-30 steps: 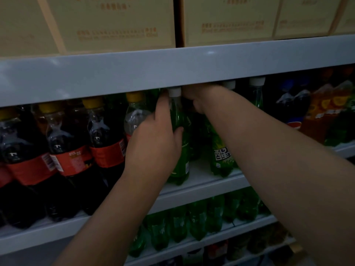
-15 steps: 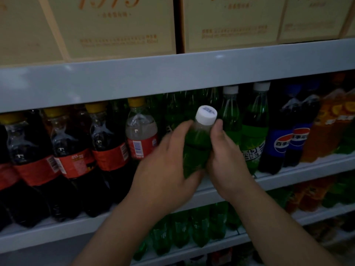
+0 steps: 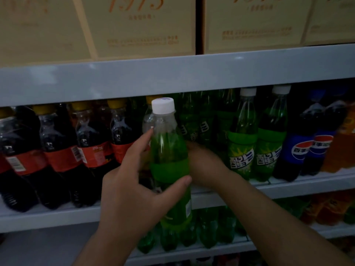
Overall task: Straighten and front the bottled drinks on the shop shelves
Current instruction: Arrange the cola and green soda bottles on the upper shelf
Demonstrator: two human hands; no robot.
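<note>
Holding a green bottle (image 3: 169, 164) upright just in front of the middle shelf (image 3: 288, 188), the left hand (image 3: 132, 191) grips its label band; the right hand (image 3: 207, 166) lies behind it, grasp not discernible. Rightward, two neighbouring bottles (image 3: 242, 160) already face outward; dark cola bottles (image 3: 57, 150) at left show barcodes, probably awaiting turning. Cartons (image 3: 138, 25) sit above; dim aisle.

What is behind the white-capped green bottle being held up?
Behind the green bottle, a yellow-capped bottle shows at its left and more green bottles at its right. The right hand is partly covered, as is the shelf spot behind.
</note>
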